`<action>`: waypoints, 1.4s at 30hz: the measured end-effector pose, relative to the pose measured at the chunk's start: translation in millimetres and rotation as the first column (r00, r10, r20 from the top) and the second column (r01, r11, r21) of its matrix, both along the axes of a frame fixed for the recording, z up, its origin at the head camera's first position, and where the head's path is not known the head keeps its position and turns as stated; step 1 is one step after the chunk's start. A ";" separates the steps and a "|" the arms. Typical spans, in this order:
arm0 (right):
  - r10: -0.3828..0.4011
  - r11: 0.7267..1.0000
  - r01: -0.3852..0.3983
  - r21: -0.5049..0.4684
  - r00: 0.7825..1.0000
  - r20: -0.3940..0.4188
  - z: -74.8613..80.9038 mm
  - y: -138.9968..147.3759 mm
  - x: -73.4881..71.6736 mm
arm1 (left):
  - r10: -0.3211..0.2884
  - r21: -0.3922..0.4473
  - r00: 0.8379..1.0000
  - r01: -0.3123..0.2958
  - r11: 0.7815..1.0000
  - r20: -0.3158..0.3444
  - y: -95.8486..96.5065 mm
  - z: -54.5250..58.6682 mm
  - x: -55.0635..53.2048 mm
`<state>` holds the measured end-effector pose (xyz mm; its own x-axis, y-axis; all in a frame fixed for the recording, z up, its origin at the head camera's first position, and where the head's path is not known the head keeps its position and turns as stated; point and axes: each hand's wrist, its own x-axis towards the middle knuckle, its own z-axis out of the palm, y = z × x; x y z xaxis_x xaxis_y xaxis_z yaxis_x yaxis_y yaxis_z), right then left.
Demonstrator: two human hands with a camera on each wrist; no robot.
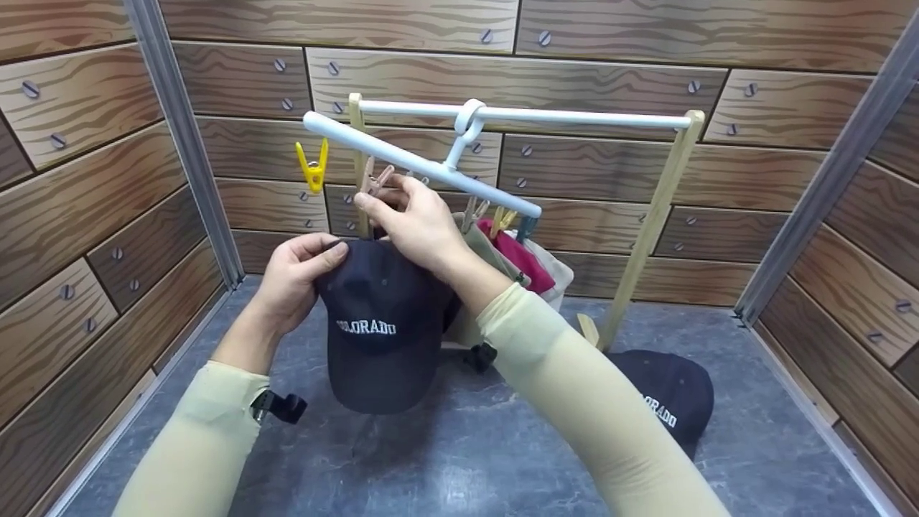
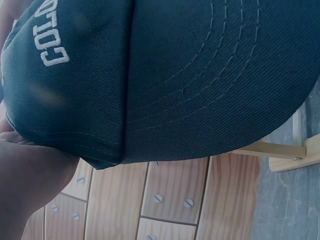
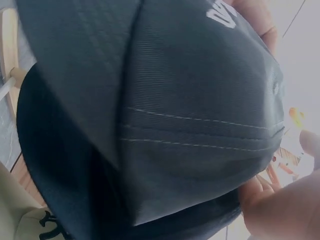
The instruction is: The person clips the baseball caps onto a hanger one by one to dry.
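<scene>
A dark navy cap with white COLORADO lettering hangs upright, brim down, below the left half of a pale blue hanger. My left hand grips its crown at the upper left, thumb in front and fingers behind. My right hand pinches a pink clothespin just above the crown, under the hanger bar. In the right wrist view the cap's side panel fills the middle, and another dark brim shows behind it. The left wrist view shows the brim close up.
The hanger tilts down to the right on a white rod with wooden posts. A yellow clothespin hangs at its left end. Olive, red and cream caps hang at right. Another navy cap lies on the table.
</scene>
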<state>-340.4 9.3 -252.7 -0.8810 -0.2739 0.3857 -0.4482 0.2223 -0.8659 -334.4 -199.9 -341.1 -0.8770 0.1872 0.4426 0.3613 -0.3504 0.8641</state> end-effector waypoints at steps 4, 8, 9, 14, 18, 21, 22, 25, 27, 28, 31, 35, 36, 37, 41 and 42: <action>0.072 0.990 -0.062 -0.125 0.994 0.077 0.3 -3.2 -1.4 | 0.000 -0.001 1.000 0.000 1.000 0.001 -0.1 -0.6 0.6; 0.114 0.966 -0.082 -0.247 0.986 0.119 0.4 -7.2 -4.4 | -0.008 -0.002 1.000 0.008 1.000 -0.003 0.1 0.0 0.7; 0.129 0.955 -0.088 -0.282 0.983 0.129 0.4 -8.6 -5.3 | -0.008 -0.002 1.000 0.008 1.000 -0.004 0.1 -0.2 0.6; 0.174 0.909 -0.103 -0.404 0.974 0.143 2.4 -11.8 -5.2 | -0.010 -0.002 1.000 0.010 1.000 -0.014 1.0 -1.0 0.9; 0.169 0.900 -0.101 -0.425 0.977 0.127 3.8 -8.4 -3.3 | -0.006 -0.004 1.000 0.006 1.000 -0.013 0.9 -0.8 0.2; 0.164 0.903 -0.099 -0.419 0.979 0.122 4.3 -6.9 -2.3 | -0.003 -0.001 1.000 0.003 1.000 -0.007 0.0 -0.8 0.4; 0.163 0.903 -0.097 -0.418 0.979 0.125 4.1 -6.7 -2.0 | -0.006 -0.001 1.000 0.006 1.000 -0.008 -0.2 -0.8 0.9; 0.171 0.898 -0.101 -0.428 0.977 0.128 3.8 -6.2 -1.3 | -0.017 0.000 1.000 0.017 1.000 -0.009 -0.5 -1.2 1.5; 0.173 0.895 -0.102 -0.434 0.977 0.127 3.4 -5.3 -0.3 | -0.026 -0.001 1.000 0.026 1.000 -0.013 -0.3 -1.2 2.2; 0.174 0.894 -0.103 -0.437 0.977 0.126 3.2 -4.5 0.3 | -0.030 -0.001 0.999 0.030 1.000 -0.015 -0.1 -1.3 2.4; 0.179 0.890 -0.108 -0.444 0.976 0.122 2.5 -1.3 2.8 | -0.039 0.002 0.999 0.039 0.999 -0.018 0.5 -1.4 3.3; 0.183 0.883 -0.110 -0.455 0.976 0.121 1.0 3.7 5.5 | -0.044 0.000 0.999 0.044 0.999 -0.030 1.8 -1.1 4.8; 0.182 0.883 -0.109 -0.457 0.976 0.119 0.6 5.2 5.9 | -0.045 -0.001 0.998 0.045 0.999 -0.034 2.4 -1.1 5.2; 0.180 0.882 -0.108 -0.459 0.977 0.118 0.3 6.6 6.7 | -0.047 -0.004 0.998 0.046 0.999 -0.038 2.9 -1.1 5.5; 0.176 0.878 -0.105 -0.468 0.978 0.111 -0.9 12.5 10.6 | -0.054 -0.014 0.998 0.053 0.998 -0.045 5.7 -1.1 7.9; 0.173 0.876 -0.103 -0.470 0.979 0.109 -1.3 14.1 11.6 | -0.055 -0.016 0.997 0.055 0.998 -0.045 6.5 -1.1 8.6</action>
